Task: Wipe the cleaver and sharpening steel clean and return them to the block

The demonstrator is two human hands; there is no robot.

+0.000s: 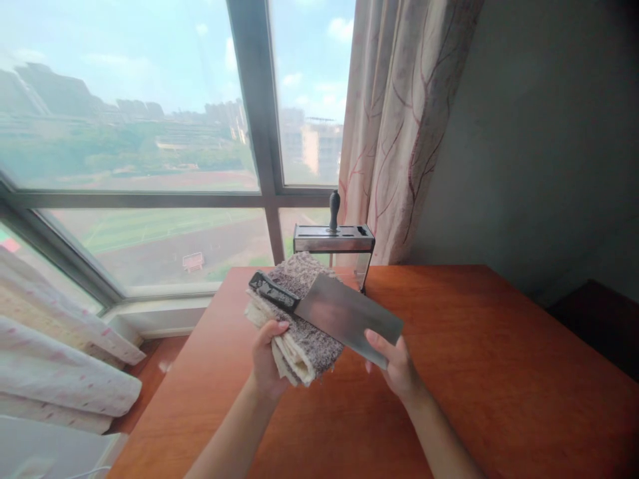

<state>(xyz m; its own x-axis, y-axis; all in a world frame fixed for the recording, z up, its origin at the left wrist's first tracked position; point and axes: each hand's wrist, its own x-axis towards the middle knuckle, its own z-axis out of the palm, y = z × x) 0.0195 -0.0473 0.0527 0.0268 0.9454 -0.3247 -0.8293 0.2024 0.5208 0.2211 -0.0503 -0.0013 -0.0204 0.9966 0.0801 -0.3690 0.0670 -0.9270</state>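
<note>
In the head view, my left hand (269, 356) grips a folded grey and cream cloth (319, 342), thumb on top and the other fingers hidden beneath. A cleaver (349, 313) with a broad metal blade and a black handle lies across the cloth, its handle toward the upper left. My right hand (394, 362) pinches the blade near its far right end, thumb on the upper face. Both hands are above the table. Behind the cloth stands a metal knife rack (334, 239), with a dark-handled tool (334, 211) upright in its top.
The reddish-brown wooden table (474, 352) stretches toward a large window (130, 146). A patterned curtain (389, 120) hangs behind the rack, beside a grey wall (539, 146). More curtain fabric (60, 372) bunches at the lower left.
</note>
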